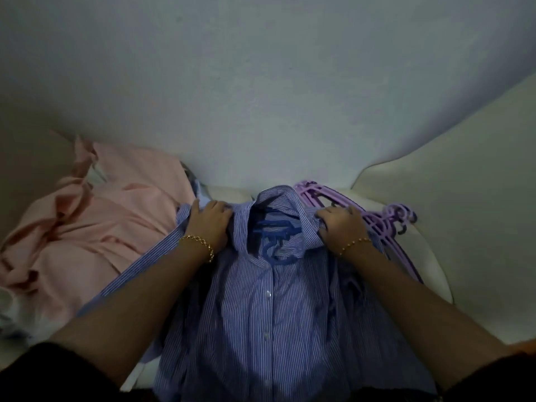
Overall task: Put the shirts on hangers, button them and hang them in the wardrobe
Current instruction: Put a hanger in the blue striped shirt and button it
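A blue-and-white striped shirt [269, 320] lies front up before me, its placket closed with white buttons down the middle. Inside its open collar shows a blue hanger [277, 233]. My left hand [210, 224] grips the shirt's left shoulder beside the collar. My right hand [342, 226] grips the right shoulder, fingers curled into the cloth. A stack of purple hangers [385, 224] lies just right of my right hand. A pink shirt [95, 227] lies crumpled at the left.
Everything rests on a cream cushioned seat [429, 268] against a pale wall [261, 82]. White and pale blue cloth [11, 314] lies at the far left edge. No wardrobe is in view.
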